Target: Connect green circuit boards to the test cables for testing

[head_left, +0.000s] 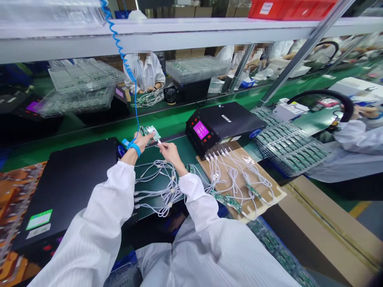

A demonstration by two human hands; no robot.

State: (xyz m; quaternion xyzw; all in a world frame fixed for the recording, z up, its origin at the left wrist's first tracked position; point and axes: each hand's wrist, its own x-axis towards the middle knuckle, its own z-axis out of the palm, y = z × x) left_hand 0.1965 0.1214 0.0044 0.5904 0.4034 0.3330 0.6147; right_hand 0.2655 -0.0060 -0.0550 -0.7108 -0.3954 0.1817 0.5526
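My left hand [141, 142], with a blue wrist strap [134, 147] around its wrist, is closed on a green circuit board [154, 134]. At the board's lower right edge my right hand [171, 153] pinches the white plug of a cable [159, 142]. The plug meets the board's edge; whether it is fully seated I cannot tell. Below my hands lies a tangle of white cables [167, 191]. More cables run from a black box with a purple screen [201, 129] over a cardboard sheet [236, 179], where several circuit boards [229, 201] lie attached to them.
A second black box [77, 191] stands at my left. Clear trays of boards [293, 147] are stacked at the right. A coiled blue cord [119, 48] hangs from above near my left hand. Co-workers in white coats [146, 73] sit across the line and at the right.
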